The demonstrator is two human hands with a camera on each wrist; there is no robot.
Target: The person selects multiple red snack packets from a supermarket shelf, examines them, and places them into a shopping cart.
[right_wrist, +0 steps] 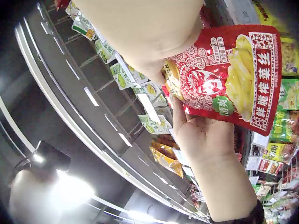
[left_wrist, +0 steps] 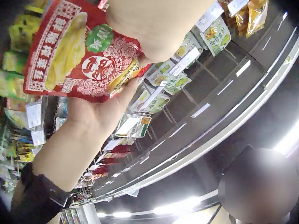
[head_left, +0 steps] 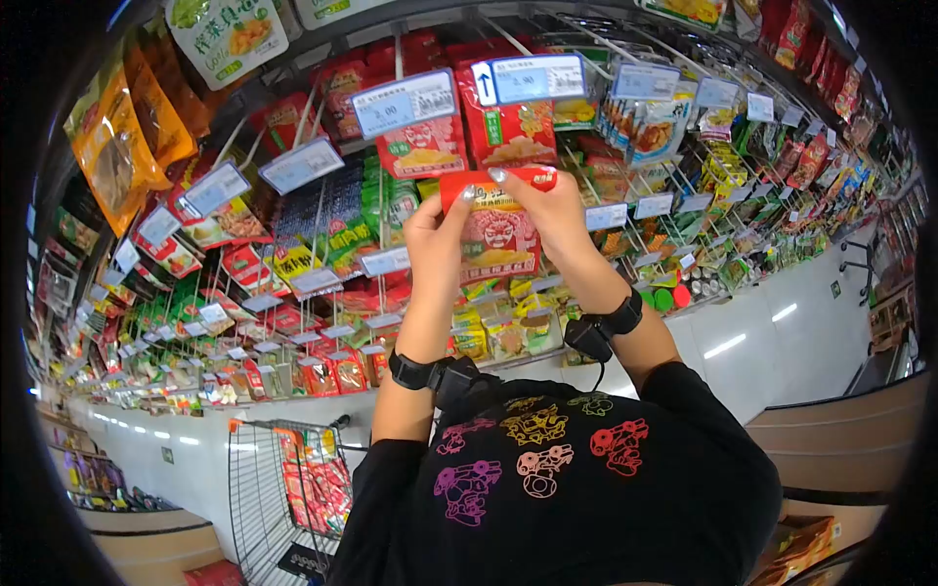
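Observation:
A red packet of shredded pickled mustard, printed with a mask and yellow strips, is held up in front of the shelf. My left hand pinches its upper left edge with the thumb on the front. On the upper right edge, my right hand grips it the same way, thumb near the top. Both wrist views show the packet's front; the left wrist view has the right hand behind the packet, where its fingers are partly hidden. Similar red packets hang just above and beyond.
Hanging hooks with price tags and many colourful food packets fill the shelf ahead. A wire shopping cart stands at the lower left, holding red packets. White floor shows on the right.

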